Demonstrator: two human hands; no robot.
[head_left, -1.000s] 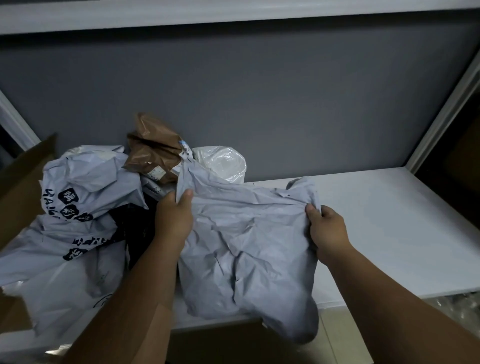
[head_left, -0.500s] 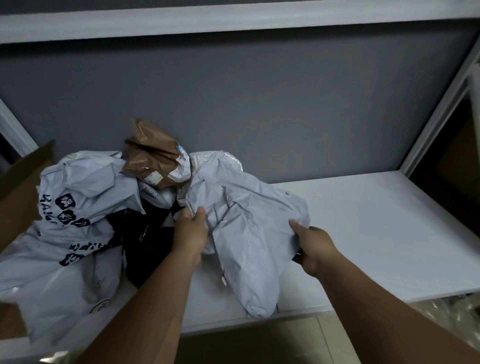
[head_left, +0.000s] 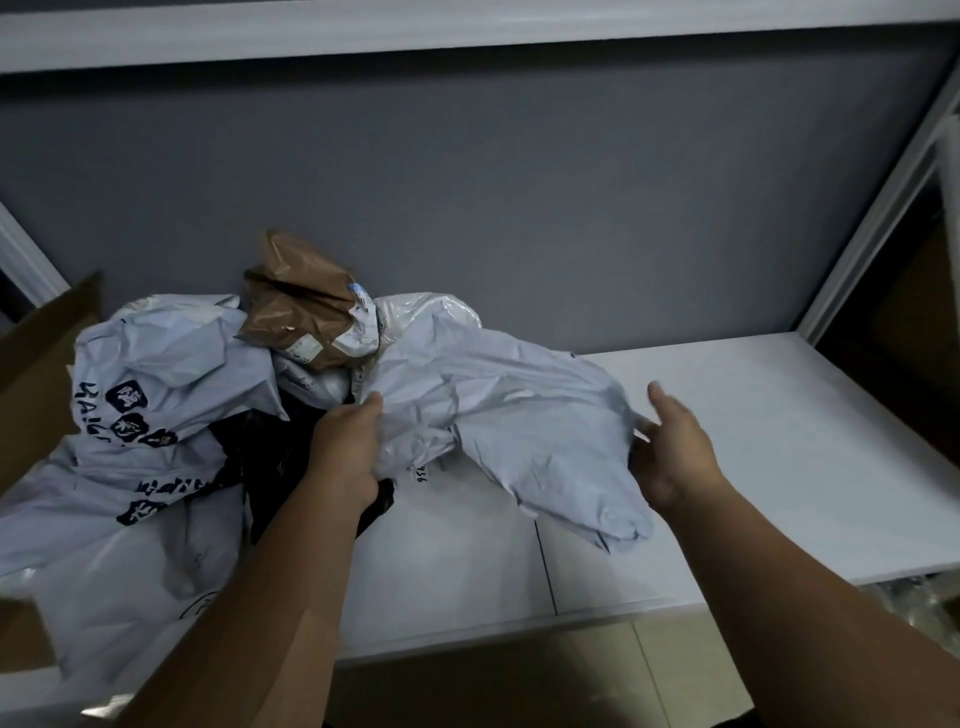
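nearest: two bare forearms are reaching in over the front lip of the white shelf board (head_left: 779, 441). left hand (head_left: 347, 449) is gripping the left fold of the crumpled pale-grey plastic mailer bag (head_left: 519, 415), thumb lying on top, fingers tucking out of sight under the film. right hand (head_left: 675, 457) is resting at the bag's right edge, fingers straight and spread, clasping nothing.

the mailer is lying mid-shelf, near corner pointing toward the front lip, far end leaning on the pile. judging by the creasing and sagging, it is handling soft, light and limp. the slick film is likely sliding under a flat palm, so a pinch on a gathered fold looks the surer hold. no opening is showing; contents hidden.

further left: black plastic bag (head_left: 260, 457), then large grey mailer with dark printed characters (head_left: 156, 395), both hiding their contents. brown cardboard flap (head_left: 41, 353) is standing at the far left, inside not showing.

behind: brown wrapped parcel with a white label (head_left: 296, 312) is sitting atop the pile, glossy white plastic bag (head_left: 431, 312) just beside it, against the grey back wall (head_left: 519, 208).
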